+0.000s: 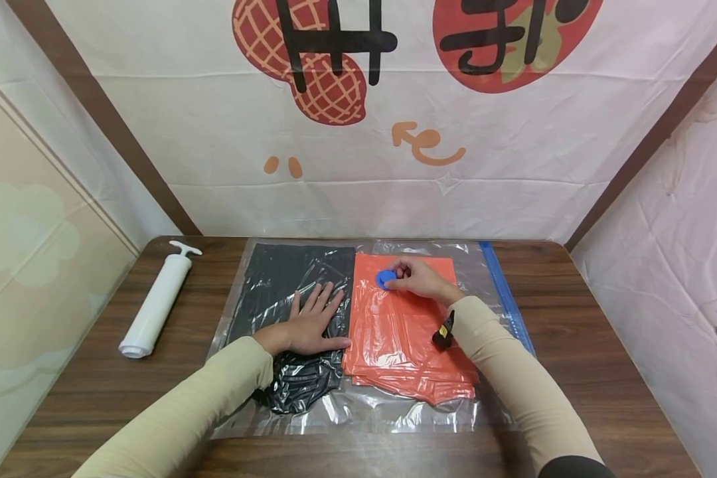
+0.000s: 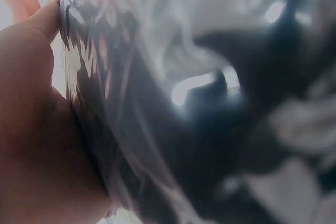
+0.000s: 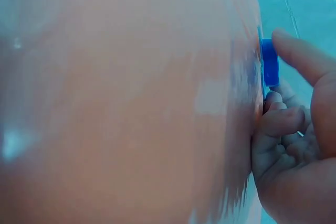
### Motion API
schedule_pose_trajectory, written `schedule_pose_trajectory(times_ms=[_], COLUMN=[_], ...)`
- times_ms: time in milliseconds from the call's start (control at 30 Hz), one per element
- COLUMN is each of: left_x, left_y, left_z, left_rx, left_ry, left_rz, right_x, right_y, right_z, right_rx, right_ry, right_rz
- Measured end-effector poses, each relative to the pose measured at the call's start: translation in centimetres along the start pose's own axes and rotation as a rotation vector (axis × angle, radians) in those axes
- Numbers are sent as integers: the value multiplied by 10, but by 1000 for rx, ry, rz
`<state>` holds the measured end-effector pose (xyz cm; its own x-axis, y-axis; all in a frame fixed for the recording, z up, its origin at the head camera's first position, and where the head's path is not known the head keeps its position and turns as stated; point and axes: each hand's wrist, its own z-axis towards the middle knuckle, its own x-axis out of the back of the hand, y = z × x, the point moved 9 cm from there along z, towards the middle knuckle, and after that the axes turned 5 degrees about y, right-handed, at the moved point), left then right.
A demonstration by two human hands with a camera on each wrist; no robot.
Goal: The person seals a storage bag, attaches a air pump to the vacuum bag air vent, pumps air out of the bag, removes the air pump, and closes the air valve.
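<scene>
A clear vacuum storage bag (image 1: 358, 418) lies flat, with a folded black item (image 1: 295, 262) on its left side and a folded orange item (image 1: 406, 345) on its right. My left hand (image 1: 311, 328) rests on the bag over the black item, fingers spread. At the upper part of the orange side, my right hand (image 1: 421, 279) pinches the round blue valve cap (image 1: 385, 277) at its right edge. Close up in the right wrist view, the thumb touches the blue cap (image 3: 270, 62) while the other fingers curl beside it against the plastic.
A white hand pump (image 1: 158, 305) with a T-shaped handle lies on the wooden table (image 1: 573, 318), left of the bag. Along the bag's right edge runs a blue zip seal (image 1: 506, 292). A printed cloth (image 1: 358, 199) hangs behind the table.
</scene>
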<state>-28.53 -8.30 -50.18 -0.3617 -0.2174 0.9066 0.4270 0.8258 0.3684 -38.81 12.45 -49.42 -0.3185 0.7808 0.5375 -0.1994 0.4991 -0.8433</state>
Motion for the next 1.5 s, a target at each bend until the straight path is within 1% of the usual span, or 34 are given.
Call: schedule_pose_trajectory(times_ms=[67,200,433,533,633,833,900,1067,1133,1300,1400,1500], left_x=[0,0,0,0,0,-1,-1,-3,-3,-7,-11,-9], left_y=[0,0,-1,-1,-1,-1,-1,-3,-2,-5,-9,-7], left_z=[0,0,0,0,0,0,1,2,2,4,6,6], left_rx=[-1,-2,0,1,4,6,7,7,6,-2,-9,-7], left_ry=[2,3,5,5,3,-2,-2,-1,0,3,12,8], left_rz=[-2,-6,-2,-3,-3,3,4,-2,-5,-18,-25,-27], right_x=[0,-1,-1,-2,-2,0,0,-1,-1,0,1,1], right_y=[-1,-3,-4,-4,-2,-2,-2,-6,-5,-4,-7,-9], right_z=[0,1,0,0,1,0,0,1,1,0,1,2], right_rx=[9,54,24,42,43,0,0,37,37,0,0,-6], right_ry=[-4,-15,-2,-8,-2,42,44,21,20,52,77,100], right_rz=[-2,16,-25,-11,5,-61,-68,-44,-40,-60,-88,-126])
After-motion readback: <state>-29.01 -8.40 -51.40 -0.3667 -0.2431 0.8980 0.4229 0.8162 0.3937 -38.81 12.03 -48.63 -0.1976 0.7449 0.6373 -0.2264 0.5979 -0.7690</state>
